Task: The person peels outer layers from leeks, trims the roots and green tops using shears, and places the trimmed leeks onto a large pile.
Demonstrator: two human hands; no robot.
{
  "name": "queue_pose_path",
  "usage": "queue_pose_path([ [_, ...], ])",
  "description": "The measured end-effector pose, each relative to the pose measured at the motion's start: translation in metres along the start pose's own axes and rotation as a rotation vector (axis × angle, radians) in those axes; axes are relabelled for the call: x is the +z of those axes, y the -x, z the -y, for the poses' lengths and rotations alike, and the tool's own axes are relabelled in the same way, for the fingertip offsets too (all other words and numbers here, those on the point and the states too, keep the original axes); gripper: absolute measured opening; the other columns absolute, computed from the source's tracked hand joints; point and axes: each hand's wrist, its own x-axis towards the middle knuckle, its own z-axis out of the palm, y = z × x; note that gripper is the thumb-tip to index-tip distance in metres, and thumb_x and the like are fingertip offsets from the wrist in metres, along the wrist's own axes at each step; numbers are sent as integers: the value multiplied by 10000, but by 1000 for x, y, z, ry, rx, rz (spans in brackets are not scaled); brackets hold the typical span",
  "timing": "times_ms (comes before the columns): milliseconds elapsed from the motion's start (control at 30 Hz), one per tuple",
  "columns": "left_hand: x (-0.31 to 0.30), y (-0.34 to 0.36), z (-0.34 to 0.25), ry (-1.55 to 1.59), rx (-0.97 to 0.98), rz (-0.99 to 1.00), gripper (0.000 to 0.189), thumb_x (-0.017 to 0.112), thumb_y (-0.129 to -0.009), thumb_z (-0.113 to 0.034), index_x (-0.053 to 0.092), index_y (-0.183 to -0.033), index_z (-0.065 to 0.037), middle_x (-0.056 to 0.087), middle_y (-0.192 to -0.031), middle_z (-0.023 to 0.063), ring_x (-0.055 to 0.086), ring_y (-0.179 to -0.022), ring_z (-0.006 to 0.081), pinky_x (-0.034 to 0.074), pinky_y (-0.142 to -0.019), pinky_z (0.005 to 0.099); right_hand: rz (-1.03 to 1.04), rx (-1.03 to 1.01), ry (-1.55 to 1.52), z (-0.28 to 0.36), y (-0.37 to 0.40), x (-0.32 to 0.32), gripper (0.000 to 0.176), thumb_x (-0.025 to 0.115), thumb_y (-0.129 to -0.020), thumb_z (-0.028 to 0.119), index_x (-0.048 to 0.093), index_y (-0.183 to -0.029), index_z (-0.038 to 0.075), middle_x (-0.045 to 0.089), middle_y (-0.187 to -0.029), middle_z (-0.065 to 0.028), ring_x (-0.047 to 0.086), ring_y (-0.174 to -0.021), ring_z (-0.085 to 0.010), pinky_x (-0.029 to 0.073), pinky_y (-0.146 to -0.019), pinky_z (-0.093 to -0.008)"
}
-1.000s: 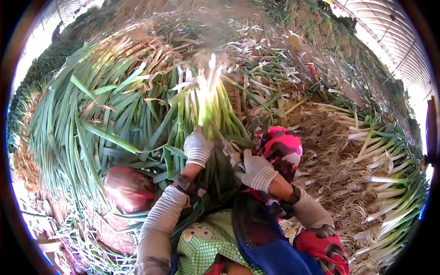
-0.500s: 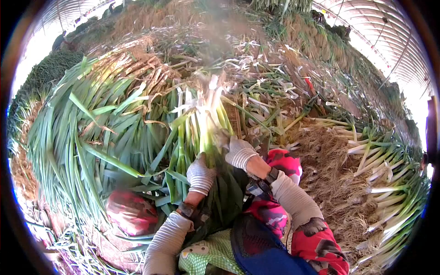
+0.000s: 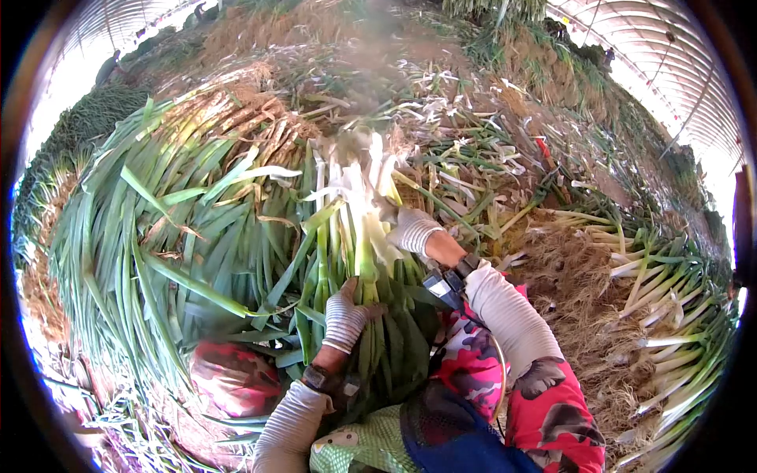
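Observation:
A bunch of green onions point(image 3: 363, 232) lies in front of me, white stems pointing away and green leaves toward my lap. My left hand point(image 3: 348, 315), in a striped glove, rests on the leaves low on the bunch, thumb and fingers apart. My right hand point(image 3: 414, 231), also gloved, is at the right side of the white stems, its fingers bent; its fingertips are blurred, and whatever they hold cannot be made out. A large pile of long green leaves point(image 3: 189, 236) lies beside the bunch on the left.
At the right, a row of onions point(image 3: 670, 339) lies with brown roots point(image 3: 572, 292) turned inward. Cut stems and leaf scraps point(image 3: 465, 150) litter the ground ahead. A red object point(image 3: 543, 148) lies among them. Farther back are more heaps under an arched roof point(image 3: 670, 47).
My left hand has moved slightly down the bunch and its fingers have spread. My right hand has moved up along the stems and slightly right. The view has shifted a little.

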Motion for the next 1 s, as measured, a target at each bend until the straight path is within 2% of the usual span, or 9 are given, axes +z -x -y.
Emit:
queue_pose_path([
  [167,-24,-24,27,194,-9,-12,767,851,-513,-59,501,-1183,72,634,-1024,137,592,-915,175,475,-836,285,76,-140,-19,-26,66,33,498,608,-728,277,463,-1109,-9,604,-756,-225,613,-702,-340,499,-638,-401],
  [267,-46,-3,-37,177,14,73,750,859,-504,-74,525,-1162,67,642,-1013,122,591,-914,169,458,-864,285,57,-50,69,-35,113,40,461,641,-711,263,480,-1005,-53,610,-841,-239,623,-793,-363,504,-729,-415],
  [367,-46,-2,-32,-123,146,0,797,865,-508,-104,502,-1194,75,641,-1034,140,591,-950,196,445,-883,283,185,-172,21,-42,136,32,519,652,-720,304,461,-1041,-56,609,-864,-253,616,-823,-378,496,-762,-424],
  [467,-29,-1,-17,-182,46,15,823,866,-517,-137,487,-1220,63,641,-1050,148,596,-977,205,450,-878,293,-81,122,-33,-55,124,15,556,656,-731,326,442,-1073,-57,605,-904,-271,606,-869,-392,487,-792,-420],
  [533,-13,0,-6,-181,-77,63,804,865,-521,-156,502,-1207,52,643,-1052,142,603,-974,204,454,-874,293,-98,35,-44,-68,114,23,534,650,-734,308,450,-1068,-59,601,-934,-285,605,-894,-390,487,-799,-416],
  [800,31,15,7,-542,140,-78,541,781,-624,-269,591,-1077,-43,630,-952,210,595,-931,363,464,-837,395,-18,-86,-95,-54,64,25,431,640,-738,251,522,-1007,-64,620,-871,-247,616,-765,-338,512,-706,-390],
  [900,9,11,-19,-483,104,220,492,710,-679,-230,580,-1113,-37,639,-942,198,614,-872,334,476,-816,363,74,-93,-103,-29,68,5,372,645,-778,268,571,-964,-45,617,-799,-198,597,-701,-268,510,-652,-377],
  [933,-4,4,-27,-513,88,249,487,707,-680,-228,582,-1113,-43,642,-944,189,619,-855,319,481,-801,357,-119,-195,26,-26,59,7,371,653,-779,281,563,-940,-42,598,-754,-185,595,-708,-243,501,-632,-374],
  [1000,-38,-8,-52,-572,59,310,478,702,-681,-223,588,-1112,-54,647,-948,170,629,-819,291,493,-772,347,61,-17,-229,-12,65,-3,408,666,-764,311,546,-934,-40,598,-760,-187,595,-722,-245,492,-627,-370],
])
